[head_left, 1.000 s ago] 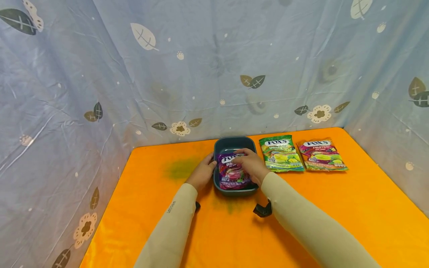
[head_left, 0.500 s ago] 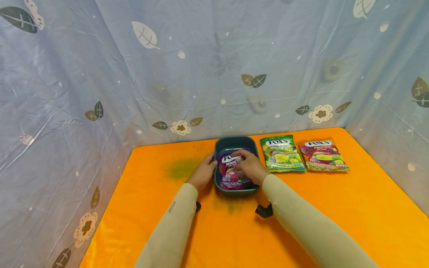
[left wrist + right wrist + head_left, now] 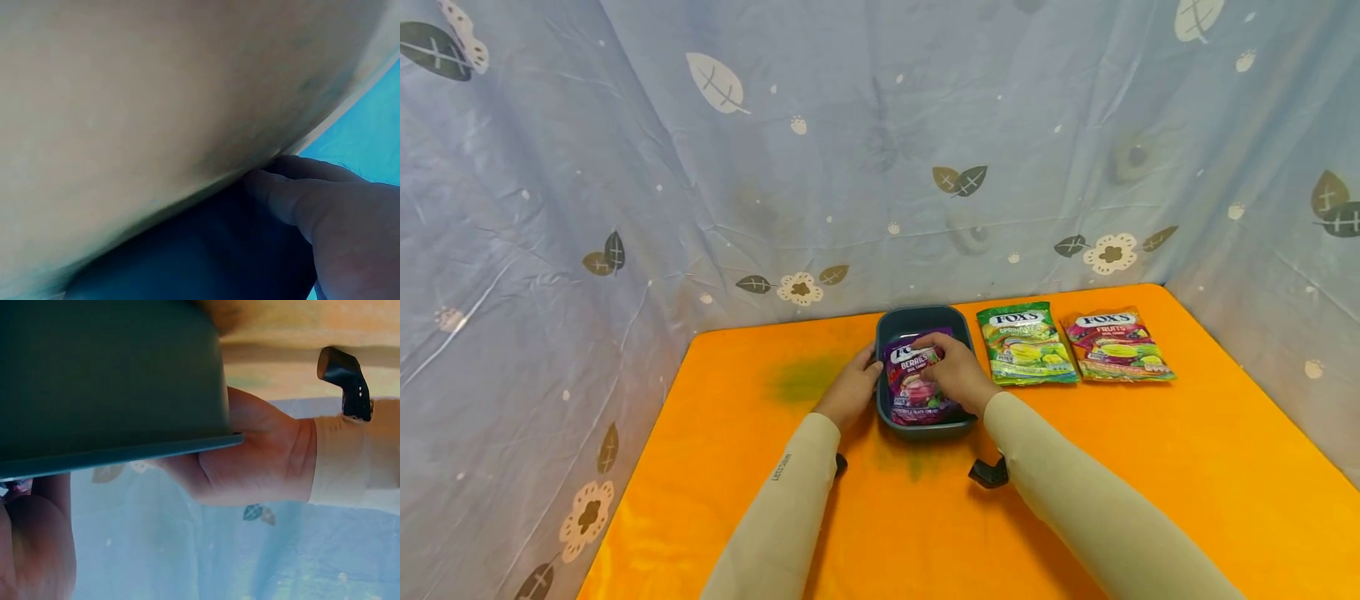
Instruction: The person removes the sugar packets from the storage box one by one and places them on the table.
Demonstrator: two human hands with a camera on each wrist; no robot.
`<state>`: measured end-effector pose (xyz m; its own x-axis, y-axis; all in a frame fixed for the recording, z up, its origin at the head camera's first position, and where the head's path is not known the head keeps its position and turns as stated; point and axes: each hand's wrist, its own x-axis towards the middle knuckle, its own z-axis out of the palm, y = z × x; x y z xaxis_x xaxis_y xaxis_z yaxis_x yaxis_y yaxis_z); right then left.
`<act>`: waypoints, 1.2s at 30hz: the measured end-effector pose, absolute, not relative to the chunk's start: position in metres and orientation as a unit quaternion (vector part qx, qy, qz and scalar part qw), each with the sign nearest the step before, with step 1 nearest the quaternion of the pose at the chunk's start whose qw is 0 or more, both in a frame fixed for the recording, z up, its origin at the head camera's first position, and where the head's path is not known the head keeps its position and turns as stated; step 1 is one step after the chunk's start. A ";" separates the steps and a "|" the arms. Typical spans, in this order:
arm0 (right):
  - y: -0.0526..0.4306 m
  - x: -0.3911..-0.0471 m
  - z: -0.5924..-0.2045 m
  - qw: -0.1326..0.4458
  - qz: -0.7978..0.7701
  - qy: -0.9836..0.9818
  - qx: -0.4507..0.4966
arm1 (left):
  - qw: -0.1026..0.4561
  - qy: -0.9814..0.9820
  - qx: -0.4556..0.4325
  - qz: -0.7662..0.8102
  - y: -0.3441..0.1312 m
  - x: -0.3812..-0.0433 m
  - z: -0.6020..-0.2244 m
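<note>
A purple candy bag (image 3: 917, 392) marked "Berries" lies inside a dark blue-grey plastic bin (image 3: 925, 317) near the back of the orange table. My right hand (image 3: 958, 371) reaches over the bin's right side, thumb and bent fingers pinching the bag and covering part of its label. At the left side of the bin, my left hand (image 3: 853, 387) grips the wall, thumb by the rim. The right wrist view shows the bin's outer wall (image 3: 112, 381) close up. A large blurred surface fills much of the left wrist view.
To the right of the bin lie a green candy bag (image 3: 1028, 343) marked "Spring Tea" and a red-orange candy bag (image 3: 1117, 346) marked "Fruits". A pale blue patterned curtain (image 3: 850, 167) hangs along the table's back and sides.
Inside the bin, the purple candy bag has shifted slightly under my right hand, showing more of its label. My left hand stays at the bin's side.
</note>
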<state>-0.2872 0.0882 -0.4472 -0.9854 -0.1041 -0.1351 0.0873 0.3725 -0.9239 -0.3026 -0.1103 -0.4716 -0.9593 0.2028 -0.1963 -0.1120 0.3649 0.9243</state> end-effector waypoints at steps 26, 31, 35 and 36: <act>0.123 -0.294 -0.412 0.095 -0.612 0.785 -0.017 | 0.126 0.844 0.026 0.520 -0.109 -0.302 -0.467; 0.139 -0.293 -0.406 0.109 -0.626 0.773 -0.004 | 0.121 0.847 0.034 0.517 -0.110 -0.301 -0.466; 0.152 -0.290 -0.403 0.101 -0.632 0.768 -0.004 | 0.124 0.840 0.043 0.527 -0.111 -0.301 -0.466; 0.156 -0.290 -0.402 0.102 -0.636 0.765 -0.005 | 0.125 0.838 0.044 0.529 -0.111 -0.301 -0.466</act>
<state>-0.2897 0.1559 -0.4024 -0.9793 -0.1371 -0.1488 0.1215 0.1898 -0.9743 -0.3008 -0.1112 -0.4663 -0.9648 0.2068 -0.1623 -0.0578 0.4357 0.8983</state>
